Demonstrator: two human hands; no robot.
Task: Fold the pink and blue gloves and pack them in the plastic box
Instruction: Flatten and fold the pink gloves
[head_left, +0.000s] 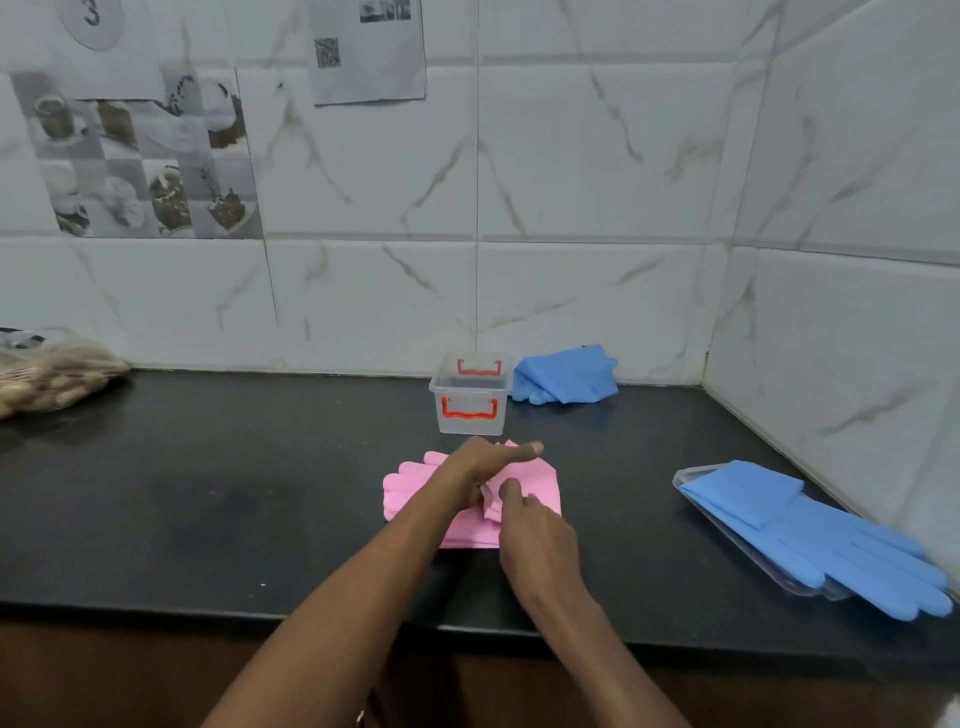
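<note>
Your left hand (485, 462) lies across the pink gloves (543, 486), one of its fingers (530, 448) stretched straight out and the others bent down onto the fold; you cannot tell whether those bent ones grip the rubber or only press it. Your right hand (535, 540) pinches a loose edge of the pink gloves just beneath your left fingers. The gloves lie flat on the dark surface (260, 493), directly under both sets of fingers. Just beyond your left fingers stands the plastic box (470, 402), open on top. A folded blue glove (566, 374) lies beyond them, touching the box's right side. Well to the right of your fingers a second blue glove (810, 530) rests on a clear lid (684, 477).
</note>
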